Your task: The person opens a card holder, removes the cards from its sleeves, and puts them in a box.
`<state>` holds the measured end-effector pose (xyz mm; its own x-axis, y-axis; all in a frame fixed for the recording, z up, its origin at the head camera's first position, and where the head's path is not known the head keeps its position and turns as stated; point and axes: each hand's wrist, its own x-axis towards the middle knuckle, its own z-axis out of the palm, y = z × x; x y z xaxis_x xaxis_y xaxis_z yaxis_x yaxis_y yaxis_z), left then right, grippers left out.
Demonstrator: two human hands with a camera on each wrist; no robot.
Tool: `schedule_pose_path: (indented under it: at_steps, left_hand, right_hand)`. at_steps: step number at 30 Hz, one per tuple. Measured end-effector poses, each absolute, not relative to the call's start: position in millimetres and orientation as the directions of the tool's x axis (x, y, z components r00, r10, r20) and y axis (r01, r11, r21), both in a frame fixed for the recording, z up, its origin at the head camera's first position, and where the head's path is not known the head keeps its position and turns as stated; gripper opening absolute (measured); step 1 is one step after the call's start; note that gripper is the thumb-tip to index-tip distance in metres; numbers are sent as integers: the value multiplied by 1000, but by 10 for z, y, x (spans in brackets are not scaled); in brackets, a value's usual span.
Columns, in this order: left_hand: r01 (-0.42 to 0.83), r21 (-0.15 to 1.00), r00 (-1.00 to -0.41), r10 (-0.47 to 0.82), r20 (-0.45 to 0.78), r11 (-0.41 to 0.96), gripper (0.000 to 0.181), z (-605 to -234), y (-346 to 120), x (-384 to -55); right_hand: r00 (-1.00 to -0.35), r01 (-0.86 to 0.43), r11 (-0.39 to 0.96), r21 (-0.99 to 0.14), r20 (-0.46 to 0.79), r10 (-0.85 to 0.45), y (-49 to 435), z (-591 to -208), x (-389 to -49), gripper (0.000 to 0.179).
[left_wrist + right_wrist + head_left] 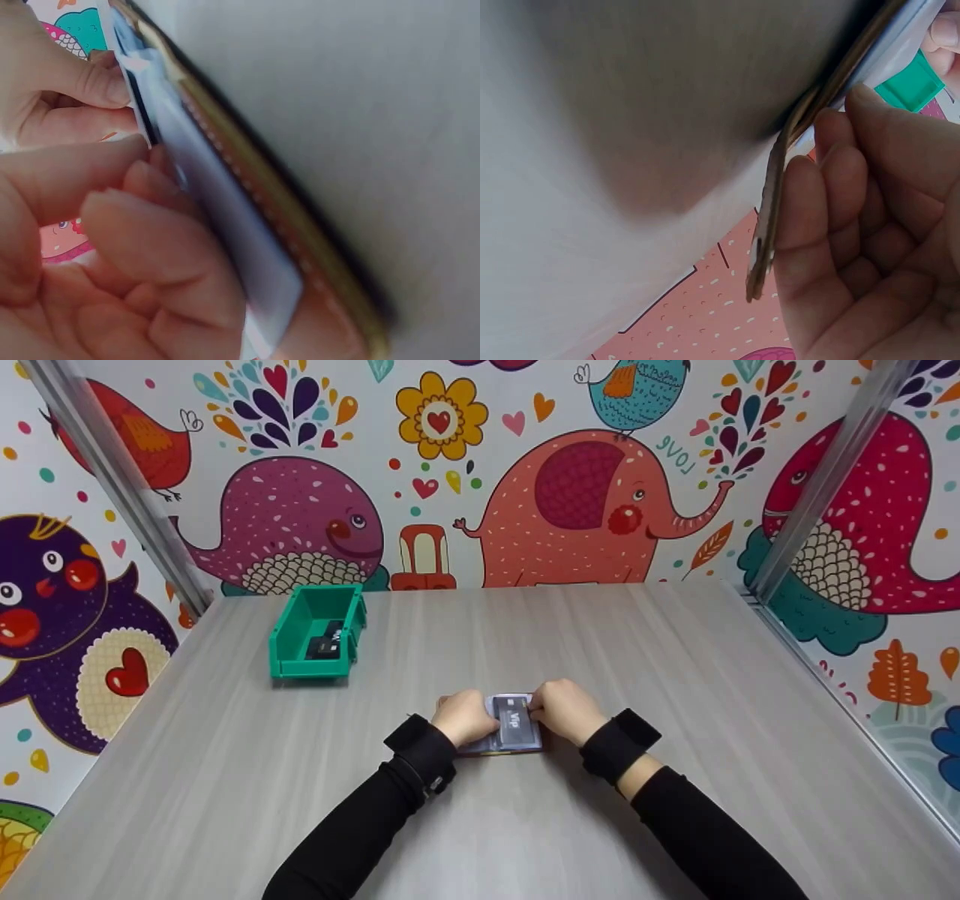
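An open card holder [480, 746] with a tan edge and clear plastic sleeves is on the table between both hands. On its right side is a dark card [514, 723] marked "Vip". My left hand [466, 717] grips the holder from the left, its thumb beside the card; up close, its curled fingers [150, 247] are against the clear sleeve [217, 187]. From the right, my right hand [568, 711] pinches the holder near the card's upper right edge. In the right wrist view, a brown flap [769, 217] of the holder stands out beside these fingers [806, 202].
A green bin [309, 668] sits at the back left of the table with several black cards [324, 648] inside. Printed walls [442, 510] enclose the table [645, 652] at the back and sides. Both wrists wear black straps [619, 745].
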<state>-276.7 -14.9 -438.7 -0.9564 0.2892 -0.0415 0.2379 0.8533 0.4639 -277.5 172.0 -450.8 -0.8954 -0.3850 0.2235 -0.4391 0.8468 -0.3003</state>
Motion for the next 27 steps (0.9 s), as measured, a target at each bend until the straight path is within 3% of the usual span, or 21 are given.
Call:
schedule_pose_path:
  at_steps: [11,27]
  left_hand:
    - [202,495,-962,265,-60,845,20,-4390,-147,-2769]
    - [164,502,-967,239,-88,849,25,-4405,-137,-2780]
  right_hand:
    - [-902,-426,852,-305,218,-373,1710,-4496,-2764,7]
    - [-913,-402,861,-312,211,-350,1690,-4460,-2753,5]
